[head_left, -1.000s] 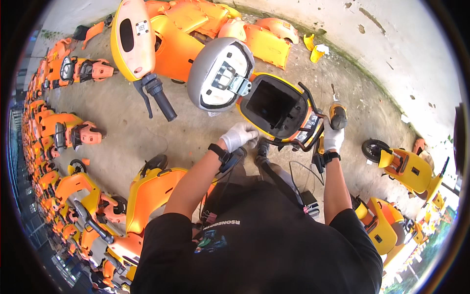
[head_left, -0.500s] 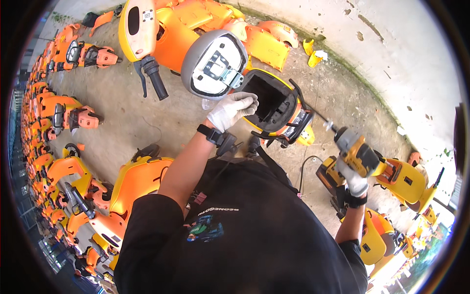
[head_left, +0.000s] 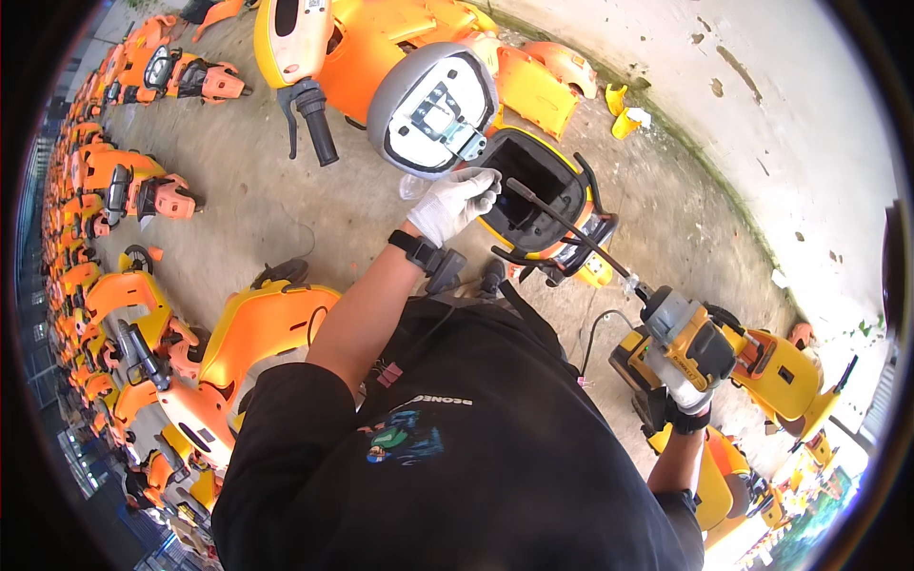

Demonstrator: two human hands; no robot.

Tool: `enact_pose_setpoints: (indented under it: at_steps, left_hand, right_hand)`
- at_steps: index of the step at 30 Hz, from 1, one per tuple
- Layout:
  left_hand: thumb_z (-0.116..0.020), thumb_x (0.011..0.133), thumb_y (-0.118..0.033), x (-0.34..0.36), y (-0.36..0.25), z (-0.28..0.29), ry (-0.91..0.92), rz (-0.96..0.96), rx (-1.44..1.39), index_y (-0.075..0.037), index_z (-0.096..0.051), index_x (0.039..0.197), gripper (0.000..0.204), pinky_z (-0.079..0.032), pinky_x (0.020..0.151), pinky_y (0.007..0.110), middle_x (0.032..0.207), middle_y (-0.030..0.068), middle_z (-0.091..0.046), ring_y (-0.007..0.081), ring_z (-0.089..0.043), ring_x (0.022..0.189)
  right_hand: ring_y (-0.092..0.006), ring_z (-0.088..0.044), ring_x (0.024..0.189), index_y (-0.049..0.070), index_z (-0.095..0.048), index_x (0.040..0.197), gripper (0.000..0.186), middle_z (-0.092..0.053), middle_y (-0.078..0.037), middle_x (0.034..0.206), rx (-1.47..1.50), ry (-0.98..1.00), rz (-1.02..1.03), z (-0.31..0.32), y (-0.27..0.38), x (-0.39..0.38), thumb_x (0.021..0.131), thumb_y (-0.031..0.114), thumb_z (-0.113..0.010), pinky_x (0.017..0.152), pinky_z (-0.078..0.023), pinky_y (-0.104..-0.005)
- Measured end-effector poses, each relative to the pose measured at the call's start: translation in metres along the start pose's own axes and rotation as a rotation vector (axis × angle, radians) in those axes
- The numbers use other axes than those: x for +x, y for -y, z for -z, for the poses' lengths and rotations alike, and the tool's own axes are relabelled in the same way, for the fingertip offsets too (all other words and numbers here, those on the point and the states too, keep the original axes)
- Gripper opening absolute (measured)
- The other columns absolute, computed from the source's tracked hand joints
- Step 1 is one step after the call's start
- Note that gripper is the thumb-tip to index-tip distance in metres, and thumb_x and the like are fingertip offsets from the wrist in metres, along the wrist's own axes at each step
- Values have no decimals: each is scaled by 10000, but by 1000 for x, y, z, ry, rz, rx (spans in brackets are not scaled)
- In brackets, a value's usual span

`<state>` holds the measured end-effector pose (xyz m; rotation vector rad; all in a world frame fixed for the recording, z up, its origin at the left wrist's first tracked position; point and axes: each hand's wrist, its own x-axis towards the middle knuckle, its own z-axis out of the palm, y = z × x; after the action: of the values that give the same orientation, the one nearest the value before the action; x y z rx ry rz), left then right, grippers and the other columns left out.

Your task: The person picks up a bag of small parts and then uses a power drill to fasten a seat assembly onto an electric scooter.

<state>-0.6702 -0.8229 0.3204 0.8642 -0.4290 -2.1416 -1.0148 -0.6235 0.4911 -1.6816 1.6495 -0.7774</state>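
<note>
My right hand (head_left: 682,388), in a white glove, is closed round the handle of a yellow and black cordless impact driver (head_left: 687,328). A long extension shaft (head_left: 574,231) runs from its nose up and left, its tip over the black storage bucket (head_left: 514,217) of an orange and yellow scooter. Near that tip, my gloved left hand (head_left: 455,204) has thumb and fingers pinched together; what they hold, if anything, is too small to make out. Above the left hand, the grey seat (head_left: 433,109) stands tipped up, its white underside and metal hinge bracket showing.
The scooter's handlebar grip (head_left: 317,128) juts out at the upper left. Loose orange body panels (head_left: 538,93) lie by the stained white wall (head_left: 762,124). Many more scooters (head_left: 133,285) line the left side, and yellow ones (head_left: 785,371) stand at the right.
The driver's shaft has swung left, bringing its tip over the storage bucket close to my left hand. My left hand keeps its pinch beside the bucket. The whole view has shifted slightly.
</note>
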Motion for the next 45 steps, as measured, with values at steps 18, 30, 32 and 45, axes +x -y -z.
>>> enact_pose_setpoints:
  at_steps: [18, 30, 32, 45]
  left_hand:
    - [-533, 933, -129, -15, -1, 1, -42, -5, -34, 4, -618, 957, 159, -464, 532, 201, 758, 59, -599, 106, -565, 609]
    - [-592, 904, -152, -31, 4, 22, -98, 151, 44, -11, -623, 860, 151, -436, 518, 192, 735, 58, -603, 94, -542, 575]
    - [-594, 903, -152, -32, 5, 25, -84, 144, 35, -10, -622, 860, 150, -437, 514, 190, 737, 62, -606, 95, -541, 570]
    - [-555, 923, -132, -39, 7, 34, -89, 72, -97, 6, -598, 947, 147, -455, 534, 187, 786, 80, -599, 102, -555, 604]
  right_hand:
    - [-140, -618, 688, 24, -618, 933, 262, -639, -46, 787, -10, 69, 7, -5, -7, 0, 683, 28, -693, 632, -510, -279]
    - [-145, -619, 686, 22, -615, 938, 270, -639, -49, 787, -22, 124, 9, -10, -10, 0, 679, 31, -694, 636, -512, -284]
    - [-146, -619, 686, 21, -614, 939, 272, -639, -50, 787, -20, 130, 7, -13, -10, 0, 679, 32, -695, 636, -512, -285]
    - [-151, -620, 685, 18, -611, 943, 282, -639, -53, 786, 77, 149, -135, -28, -8, 2, 675, 35, -696, 640, -513, -291]
